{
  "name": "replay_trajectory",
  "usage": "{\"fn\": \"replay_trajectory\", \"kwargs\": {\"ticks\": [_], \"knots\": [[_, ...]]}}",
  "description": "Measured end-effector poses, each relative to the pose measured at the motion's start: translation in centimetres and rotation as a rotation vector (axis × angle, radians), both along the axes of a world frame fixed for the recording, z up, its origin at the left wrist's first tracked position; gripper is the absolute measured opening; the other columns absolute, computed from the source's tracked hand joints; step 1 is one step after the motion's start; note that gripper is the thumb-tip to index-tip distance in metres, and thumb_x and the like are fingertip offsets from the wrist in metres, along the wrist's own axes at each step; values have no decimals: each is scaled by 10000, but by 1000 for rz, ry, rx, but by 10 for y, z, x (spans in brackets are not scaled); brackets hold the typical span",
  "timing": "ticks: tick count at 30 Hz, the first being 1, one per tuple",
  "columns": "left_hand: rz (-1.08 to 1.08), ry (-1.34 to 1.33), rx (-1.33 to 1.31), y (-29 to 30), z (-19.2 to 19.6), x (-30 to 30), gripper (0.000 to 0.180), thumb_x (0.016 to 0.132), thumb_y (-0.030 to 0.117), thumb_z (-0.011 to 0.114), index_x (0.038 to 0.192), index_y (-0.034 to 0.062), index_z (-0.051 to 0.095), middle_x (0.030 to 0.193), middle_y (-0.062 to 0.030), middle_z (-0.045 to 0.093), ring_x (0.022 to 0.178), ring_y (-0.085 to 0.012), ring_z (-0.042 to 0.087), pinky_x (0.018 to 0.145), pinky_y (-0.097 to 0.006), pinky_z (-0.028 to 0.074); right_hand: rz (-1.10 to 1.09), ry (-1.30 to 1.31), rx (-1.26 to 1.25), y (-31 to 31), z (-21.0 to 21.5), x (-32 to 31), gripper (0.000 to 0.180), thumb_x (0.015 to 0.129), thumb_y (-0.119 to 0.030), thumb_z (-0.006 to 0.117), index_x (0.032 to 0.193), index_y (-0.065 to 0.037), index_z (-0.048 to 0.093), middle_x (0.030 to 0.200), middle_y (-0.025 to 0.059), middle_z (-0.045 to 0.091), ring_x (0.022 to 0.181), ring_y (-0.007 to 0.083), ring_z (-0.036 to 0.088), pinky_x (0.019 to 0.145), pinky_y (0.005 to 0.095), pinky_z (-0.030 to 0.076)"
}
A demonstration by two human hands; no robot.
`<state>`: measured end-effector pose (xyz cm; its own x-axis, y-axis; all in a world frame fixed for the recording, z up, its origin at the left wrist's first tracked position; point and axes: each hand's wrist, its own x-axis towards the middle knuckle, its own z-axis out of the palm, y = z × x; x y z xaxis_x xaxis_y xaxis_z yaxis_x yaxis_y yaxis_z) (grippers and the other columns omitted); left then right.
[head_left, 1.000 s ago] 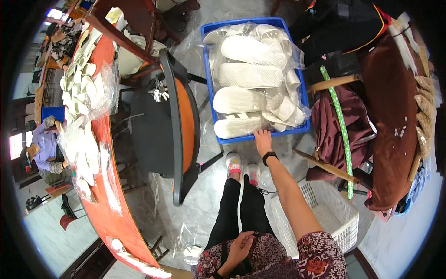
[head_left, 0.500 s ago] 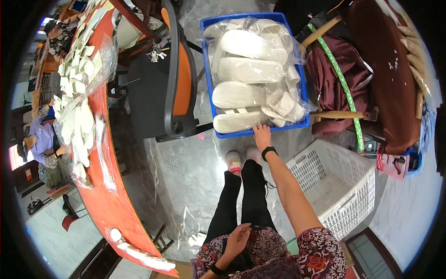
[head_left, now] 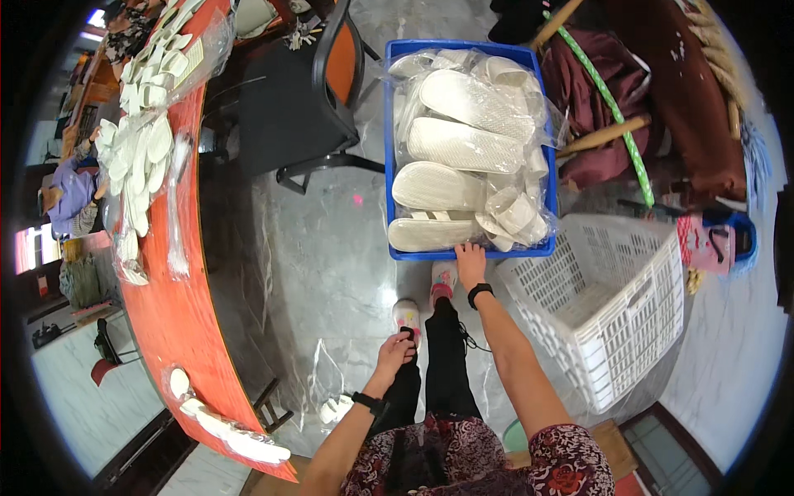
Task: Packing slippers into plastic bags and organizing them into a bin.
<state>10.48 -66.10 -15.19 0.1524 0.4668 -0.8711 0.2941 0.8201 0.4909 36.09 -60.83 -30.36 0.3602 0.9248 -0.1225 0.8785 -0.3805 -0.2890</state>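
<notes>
A white basket (head_left: 616, 310) crowds the blue crate (head_left: 389, 165), whose long axis runs away; right hand (head_left: 470, 260) apparently grips its rim, left hand (head_left: 394, 351) rests half-curled on the leg.

Floor (head_left: 331, 248): grey marbled stone, glossy.
Blue crate (head_left: 389, 165): stands on the floor, filled with white insoles in clear bags.
White basket (head_left: 628, 322): openwork plastic, on the floor just right of the crate, tilted.
Office chair (head_left: 306, 99): black and orange, on the floor left of the crate.
Long table (head_left: 178, 331): orange top, carries white insoles (head_left: 136, 149) and plastic bags.
</notes>
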Motion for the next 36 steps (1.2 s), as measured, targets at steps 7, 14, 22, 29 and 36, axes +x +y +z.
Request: {"fn": "replay_trajectory", "kwargs": {"ticks": [7, 14, 22, 29, 36], "knots": [[39, 160, -89, -82, -32, -91, 286, 875, 156, 520, 1145, 59, 520, 901, -58, 606, 716, -116, 583, 619, -233, 493, -42, 10, -59, -81, -13, -88, 234, 741, -170, 587, 967, -118, 557, 944, 91, 541, 918, 271, 508, 807, 408, 382], [134, 134, 37, -128, -64, -108, 308, 875, 150, 523, 1166, 54, 488, 869, -38, 600, 682, -99, 564, 592, -226, 488, 39, 22, -96, -153, -11, -183, 224, 771, -155, 505, 989, -121, 542, 914, 82, 535, 893, 244, 509, 760, 359, 388], [144, 107, -66, -182, -94, -118, 542, 875, 271, 555, 1322, 63, 330, 1089, -85, 558, 844, -204, 595, 687, -313, 505, -7, 179, -72, -244, -13, -254, 286, 722, -179, 600, 995, -125, 534, 925, 84, 525, 889, 260, 508, 753, 377, 398], [198, 42, -164, -184, -109, -116, 596, 894, 293, 527, 1373, 72, 251, 1184, -76, 506, 935, -199, 539, 798, -359, 468, 40, 635, 71, -277, 13, -192, 175, 812, -208, 574, 899, -57, 554, 825, 144, 568, 791, 325, 560, 648, 397, 450], [290, -127, -91, -181, -144, -81, 341, 899, 272, 538, 1167, 78, 452, 1042, -32, 526, 811, -149, 540, 742, -290, 482, -552, 523, 227, -352, 29, -64, 209, 878, -195, 498, 904, 11, 518, 847, 191, 559, 786, 354, 540, 696, 420, 413]]}}
